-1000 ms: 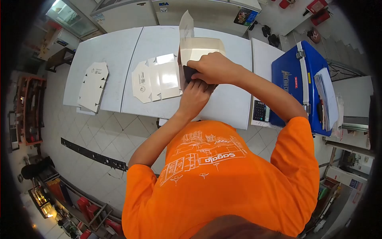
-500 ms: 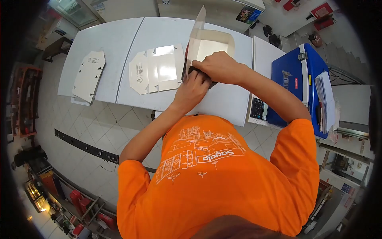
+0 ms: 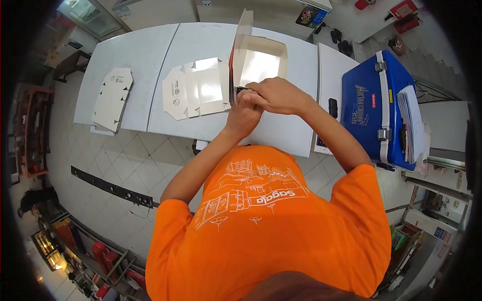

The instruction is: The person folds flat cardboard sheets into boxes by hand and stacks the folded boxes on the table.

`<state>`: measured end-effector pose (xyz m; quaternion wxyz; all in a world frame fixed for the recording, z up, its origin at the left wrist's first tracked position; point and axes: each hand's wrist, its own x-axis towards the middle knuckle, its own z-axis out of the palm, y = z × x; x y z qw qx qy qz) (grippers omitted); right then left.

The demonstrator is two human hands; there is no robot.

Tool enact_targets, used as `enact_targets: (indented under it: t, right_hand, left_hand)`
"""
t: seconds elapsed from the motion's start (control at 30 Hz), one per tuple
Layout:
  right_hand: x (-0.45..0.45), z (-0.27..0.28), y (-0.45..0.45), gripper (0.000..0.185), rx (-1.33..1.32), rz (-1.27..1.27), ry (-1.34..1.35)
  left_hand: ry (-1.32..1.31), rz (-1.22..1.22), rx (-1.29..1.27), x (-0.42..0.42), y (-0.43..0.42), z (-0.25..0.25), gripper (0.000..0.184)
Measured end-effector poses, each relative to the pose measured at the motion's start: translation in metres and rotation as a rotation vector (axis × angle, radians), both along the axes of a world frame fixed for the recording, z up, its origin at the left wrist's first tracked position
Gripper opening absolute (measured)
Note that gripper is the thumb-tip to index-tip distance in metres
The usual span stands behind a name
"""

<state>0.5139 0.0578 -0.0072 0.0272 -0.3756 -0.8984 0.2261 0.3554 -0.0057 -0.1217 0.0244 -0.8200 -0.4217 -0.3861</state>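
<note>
A part-folded cardboard box (image 3: 262, 64), pale inside with a dark outer face, stands on the white table with one tall flap upright on its left. At its near left corner, my left hand (image 3: 244, 114) has its fingers bent round the dark edge. My right hand (image 3: 279, 95) lies against the near wall, its fingers closed over the same corner and touching my left hand. Just left of the box lie flat cardboard blanks (image 3: 198, 89) with printed marks and notched edges.
More flat blanks (image 3: 113, 98) lie at the table's left end. A blue cooler box (image 3: 364, 100) with papers (image 3: 410, 123) on its side stands at the right. White freezers (image 3: 251, 11) line the far side of the white table (image 3: 145, 55).
My hands have drawn closer together at the box's near corner. The box opening has turned slightly and shows more of its inside. The camera view has shifted a little.
</note>
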Motion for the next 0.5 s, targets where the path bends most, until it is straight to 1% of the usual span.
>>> enact_targets:
  t: [0.03, 0.13, 0.17, 0.2, 0.3, 0.4, 0.5]
  right_hand:
    - [0.004, 0.001, 0.003, 0.052, 0.006, -0.013, 0.014]
    - [0.013, 0.023, 0.037, 0.048, 0.175, -0.212, 0.029]
    - [0.015, 0.015, 0.059, 0.036, 0.429, -0.201, 0.155]
    - [0.011, 0.017, 0.074, 0.026, 0.512, -0.284, 0.077]
    - [0.001, -0.037, 0.135, 0.021, 0.635, -0.246, -0.042]
    - [-0.008, -0.037, 0.153, 0.021, 0.445, -0.247, -0.125]
    - [-0.004, -0.045, 0.169, 0.022, 0.415, -0.195, -0.211]
  left_hand:
    - [0.006, -0.008, 0.032, 0.001, -0.003, 0.008, 0.028]
    - [-0.044, -0.055, 0.043, 0.007, -0.009, 0.039, 0.035]
    - [-0.073, -0.069, 0.031, 0.013, -0.009, 0.053, 0.037]
    - [0.004, 0.01, 0.01, 0.018, -0.01, 0.069, 0.03]
    - [0.371, 0.128, -0.238, 0.03, -0.006, 0.06, 0.021]
    - [0.452, 0.127, -0.256, 0.034, 0.002, 0.074, 0.013]
    - [0.517, 0.052, -0.422, 0.042, 0.012, 0.083, 0.013]
